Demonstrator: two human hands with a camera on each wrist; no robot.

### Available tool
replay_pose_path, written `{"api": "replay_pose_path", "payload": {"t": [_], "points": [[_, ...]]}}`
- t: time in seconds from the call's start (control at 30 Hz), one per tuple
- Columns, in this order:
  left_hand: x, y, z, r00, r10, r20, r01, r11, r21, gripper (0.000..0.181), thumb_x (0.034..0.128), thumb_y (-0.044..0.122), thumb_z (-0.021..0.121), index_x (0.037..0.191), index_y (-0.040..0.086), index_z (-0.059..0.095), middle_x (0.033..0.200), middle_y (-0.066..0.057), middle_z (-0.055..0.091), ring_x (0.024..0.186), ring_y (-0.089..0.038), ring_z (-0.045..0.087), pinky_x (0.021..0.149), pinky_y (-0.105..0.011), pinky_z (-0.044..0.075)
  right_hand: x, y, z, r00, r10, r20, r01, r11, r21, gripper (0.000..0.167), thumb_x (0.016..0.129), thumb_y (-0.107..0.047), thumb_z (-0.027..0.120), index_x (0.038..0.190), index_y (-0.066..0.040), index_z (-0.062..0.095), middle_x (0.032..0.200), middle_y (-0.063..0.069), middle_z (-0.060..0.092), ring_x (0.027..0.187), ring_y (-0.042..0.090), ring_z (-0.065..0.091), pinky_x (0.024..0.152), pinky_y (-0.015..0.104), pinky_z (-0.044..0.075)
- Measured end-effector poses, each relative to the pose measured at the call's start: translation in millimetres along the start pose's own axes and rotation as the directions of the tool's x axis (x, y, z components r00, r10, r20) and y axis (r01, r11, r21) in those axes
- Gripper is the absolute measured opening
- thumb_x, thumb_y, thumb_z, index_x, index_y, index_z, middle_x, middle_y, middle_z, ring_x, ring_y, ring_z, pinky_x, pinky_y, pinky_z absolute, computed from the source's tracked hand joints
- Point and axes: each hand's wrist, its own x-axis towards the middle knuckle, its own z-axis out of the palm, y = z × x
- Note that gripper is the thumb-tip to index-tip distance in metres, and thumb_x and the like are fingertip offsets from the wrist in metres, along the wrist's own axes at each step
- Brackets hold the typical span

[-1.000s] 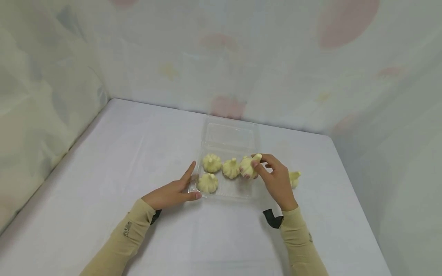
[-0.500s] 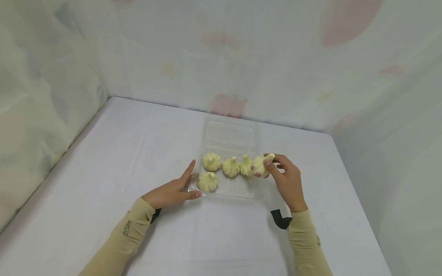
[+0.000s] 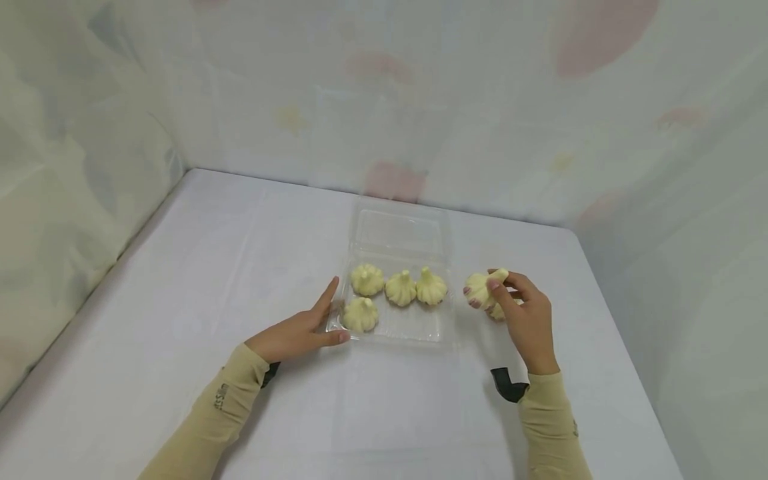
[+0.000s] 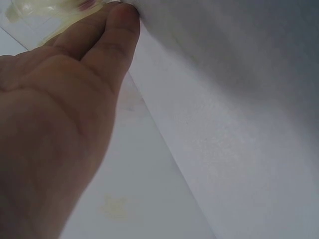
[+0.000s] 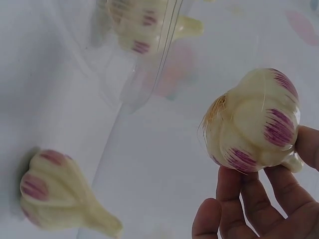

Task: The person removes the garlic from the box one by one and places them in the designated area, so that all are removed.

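My right hand (image 3: 528,320) pinches a garlic bulb (image 3: 480,291) by its stem, raised above the table to the right of a clear plastic box (image 3: 414,327). In the right wrist view that garlic bulb (image 5: 259,122) shows purple streaks and dry roots. Another garlic bulb (image 5: 57,191) lies on the table, mostly hidden behind the hand in the head view. Inside the box sit several garlic bulbs (image 3: 401,288), three in the back row and one at front left. My left hand (image 3: 297,337), fingers extended, rests against the box's left side.
The box's clear lid (image 3: 399,230) is folded back toward the rear wall. A white table (image 3: 270,413) spreads around, with patterned curtains (image 3: 270,87) behind and at both sides. Dark wrist mounts (image 3: 509,385) stick out below the sleeves.
My right hand has moved right with the garlic bulb, out from over the box, uncovering the bulb at the back right. My left hand stays in place.
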Motion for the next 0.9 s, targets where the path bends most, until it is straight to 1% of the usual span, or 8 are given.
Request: {"api": "replay_pose_path", "payload": {"t": [0.13, 0.27, 0.4, 0.53, 0.67, 0.77, 0.9], "points": [[1.2, -1.4, -0.1, 1.0, 0.015, -0.003, -0.015, 1.0, -0.001, 0.104, 0.0984, 0.052, 0.063, 0.16, 0.032, -0.02, 0.162, -0.018, 0.025, 0.148, -0.032, 0.025, 0.116, -0.055, 0.024, 1.3, 3, -7, 0.999, -0.012, -0.049, 0.013, 1.0, 0.019, 0.028, 0.1, -0.028, 0.068, 0.119, -0.009, 0.074, 0.112, 0.006, 0.071, 0.099, 0.009, 0.059, 0.085, 0.026, 0.042], [1.1, -2.8, -0.1, 1.0, 0.016, -0.001, -0.016, 1.0, 0.003, 0.106, 0.0971, 0.055, 0.062, 0.159, 0.033, -0.02, 0.162, -0.016, 0.026, 0.148, -0.031, 0.025, 0.116, -0.055, 0.024, 1.6, 5, -13, 0.996, 0.005, -0.088, -0.004, 1.0, 0.005, 0.029, 0.1, -0.028, 0.069, 0.119, -0.008, 0.074, 0.113, 0.005, 0.071, 0.099, 0.006, 0.058, 0.085, 0.024, 0.042], [0.2, -1.7, -0.6, 1.0, 0.015, 0.004, -0.015, 1.0, 0.005, 0.106, 0.0968, 0.057, 0.062, 0.159, 0.032, -0.02, 0.162, -0.014, 0.026, 0.148, -0.032, 0.025, 0.116, -0.055, 0.023, 0.5, 7, -20, 0.993, 0.036, -0.109, -0.037, 0.999, -0.007, 0.031, 0.1, -0.03, 0.067, 0.121, -0.007, 0.074, 0.114, 0.005, 0.07, 0.099, 0.008, 0.058, 0.084, 0.025, 0.041], [-0.4, 0.7, -1.9, 1.0, 0.019, -0.001, -0.019, 1.0, 0.006, 0.106, 0.0965, 0.058, 0.062, 0.159, 0.032, -0.02, 0.162, -0.014, 0.026, 0.148, -0.032, 0.025, 0.116, -0.055, 0.024, -0.7, 9, -25, 0.989, 0.077, -0.127, -0.08, 0.997, -0.018, 0.033, 0.101, -0.033, 0.066, 0.122, -0.008, 0.074, 0.116, 0.006, 0.069, 0.096, 0.013, 0.058, 0.081, 0.027, 0.041], [-1.8, 2.4, -2.5, 1.0, 0.014, -0.002, -0.014, 1.0, 0.006, 0.108, 0.0956, 0.058, 0.063, 0.16, 0.032, -0.02, 0.162, -0.015, 0.026, 0.148, -0.031, 0.027, 0.116, -0.053, 0.024, -3.4, 12, -29, 0.982, 0.123, -0.14, -0.13, 0.991, -0.037, 0.033, 0.101, -0.033, 0.066, 0.122, -0.009, 0.074, 0.114, 0.004, 0.068, 0.088, 0.016, 0.058, 0.075, 0.027, 0.041], [-3.2, 3.1, -2.2, 1.0, 0.012, 0.001, -0.012, 1.0, 0.007, 0.108, 0.0956, 0.058, 0.063, 0.16, 0.031, -0.02, 0.162, -0.015, 0.027, 0.148, -0.032, 0.027, 0.116, -0.054, 0.024, -6.4, 16, -32, 0.978, 0.15, -0.145, -0.158, 0.986, -0.049, 0.032, 0.1, -0.031, 0.067, 0.122, -0.009, 0.074, 0.113, 0.003, 0.068, 0.081, 0.014, 0.059, 0.07, 0.025, 0.041], [-3.5, 2.7, -1.3, 1.0, 0.014, 0.0, -0.014, 1.0, 0.002, 0.108, 0.0959, 0.057, 0.063, 0.16, 0.03, -0.019, 0.162, -0.013, 0.028, 0.148, -0.031, 0.026, 0.116, -0.054, 0.024, -11.7, 20, -33, 0.973, 0.178, -0.15, -0.19, 0.979, -0.071, 0.033, 0.101, -0.032, 0.065, 0.123, -0.008, 0.073, 0.114, 0.006, 0.068, 0.078, 0.011, 0.06, 0.068, 0.025, 0.041]]}}
